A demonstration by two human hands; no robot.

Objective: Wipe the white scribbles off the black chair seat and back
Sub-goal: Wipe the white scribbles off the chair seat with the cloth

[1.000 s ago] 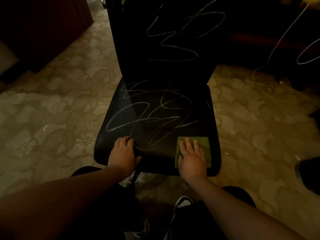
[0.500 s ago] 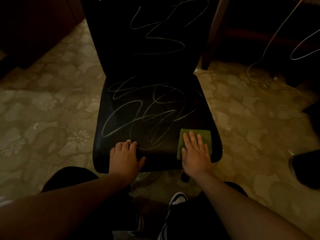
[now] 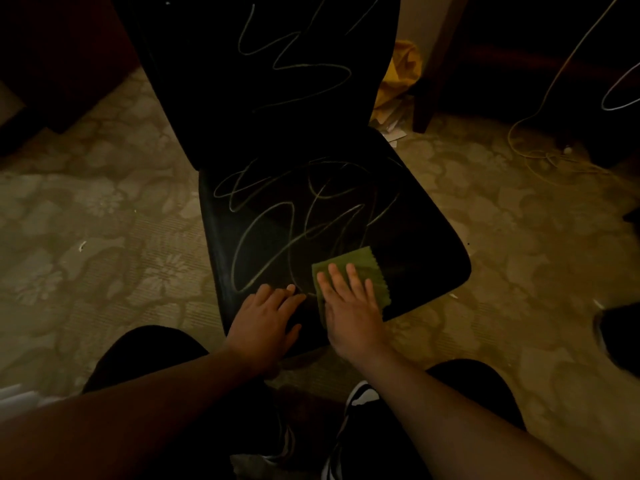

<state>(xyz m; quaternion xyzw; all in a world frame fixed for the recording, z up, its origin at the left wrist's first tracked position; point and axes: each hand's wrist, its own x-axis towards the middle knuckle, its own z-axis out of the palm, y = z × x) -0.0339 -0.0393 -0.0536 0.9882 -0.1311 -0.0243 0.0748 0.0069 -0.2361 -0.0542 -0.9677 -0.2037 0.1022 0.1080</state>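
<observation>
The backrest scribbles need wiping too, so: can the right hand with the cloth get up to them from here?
Probably yes. The right hand presses the green cloth flat on the seat; nothing stands between it and the backrest scribbles.

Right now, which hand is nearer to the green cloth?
The right hand: it lies flat on the green cloth, pressing it to the chair seat. The left hand rests beside it on the seat's front edge, not touching.

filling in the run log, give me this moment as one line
phase: wiping seat | right hand: flat on green cloth | left hand: flat on seat front | scribbles: on seat and back
</observation>
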